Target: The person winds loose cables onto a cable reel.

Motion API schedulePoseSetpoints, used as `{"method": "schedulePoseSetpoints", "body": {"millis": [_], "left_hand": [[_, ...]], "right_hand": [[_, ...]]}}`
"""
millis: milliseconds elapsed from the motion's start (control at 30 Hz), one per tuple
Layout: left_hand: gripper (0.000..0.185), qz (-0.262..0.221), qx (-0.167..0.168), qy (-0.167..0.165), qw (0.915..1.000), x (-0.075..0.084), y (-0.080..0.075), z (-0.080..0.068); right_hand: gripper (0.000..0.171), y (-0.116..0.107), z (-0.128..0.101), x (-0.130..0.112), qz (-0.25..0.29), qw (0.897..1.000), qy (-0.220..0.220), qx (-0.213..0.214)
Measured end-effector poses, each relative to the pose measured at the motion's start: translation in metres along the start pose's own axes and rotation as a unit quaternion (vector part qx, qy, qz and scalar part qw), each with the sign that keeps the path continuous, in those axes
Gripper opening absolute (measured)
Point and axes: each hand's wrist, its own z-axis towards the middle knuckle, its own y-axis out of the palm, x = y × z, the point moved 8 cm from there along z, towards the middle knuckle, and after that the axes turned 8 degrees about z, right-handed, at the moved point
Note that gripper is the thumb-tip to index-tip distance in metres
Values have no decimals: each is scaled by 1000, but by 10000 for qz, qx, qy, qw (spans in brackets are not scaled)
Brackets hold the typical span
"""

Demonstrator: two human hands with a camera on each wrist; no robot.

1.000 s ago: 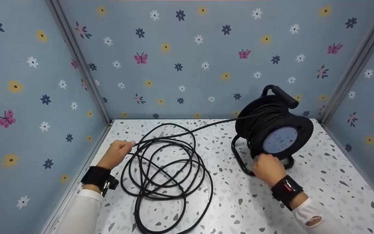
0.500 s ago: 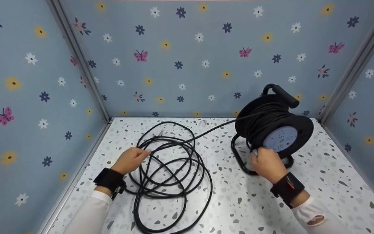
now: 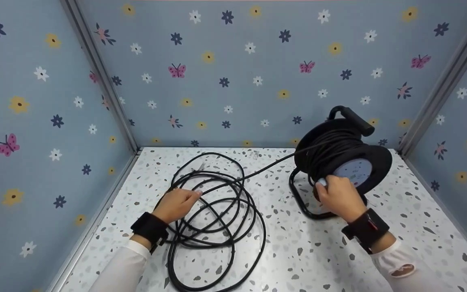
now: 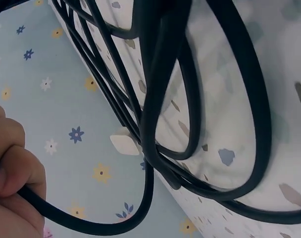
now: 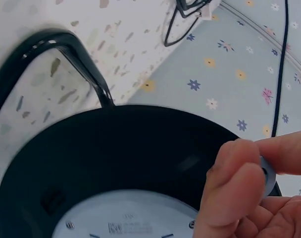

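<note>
Before the flowered back wall [image 3: 241,65], one speckled tabletop [image 3: 286,251]. One black cable reel [image 3: 351,153], standing on its tube frame at the table's right. One length of black cable [image 4: 153,94]: many turns on the drum, several overlapping loops loose to the left, one slanting run between. Two hands, well apart: the left hand [image 3: 178,204], fingers curled round the cable over the loops; the right hand [image 3: 342,198], pinching the pale knob [image 3: 322,182] at the reel's rim. Status, by my reckoning: partway (I cannot tell which way the drum turns), the drum well wrapped, the loops not on it.
</note>
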Motion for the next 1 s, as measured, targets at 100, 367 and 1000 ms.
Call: {"method": "schedulePoseSetpoints", "body": {"millis": [100, 367, 1000], "left_hand": [[53, 120, 164, 72, 9998, 6, 0, 4], [46, 201, 513, 545, 9970, 37, 3, 17], [42, 817, 872, 867, 9890, 104, 23, 45]], "right_hand": [[31, -9, 3, -5, -12, 9998, -161, 139], [41, -42, 9, -8, -67, 9985, -360, 403], [41, -102, 22, 22, 41, 9949, -274, 971]]}}
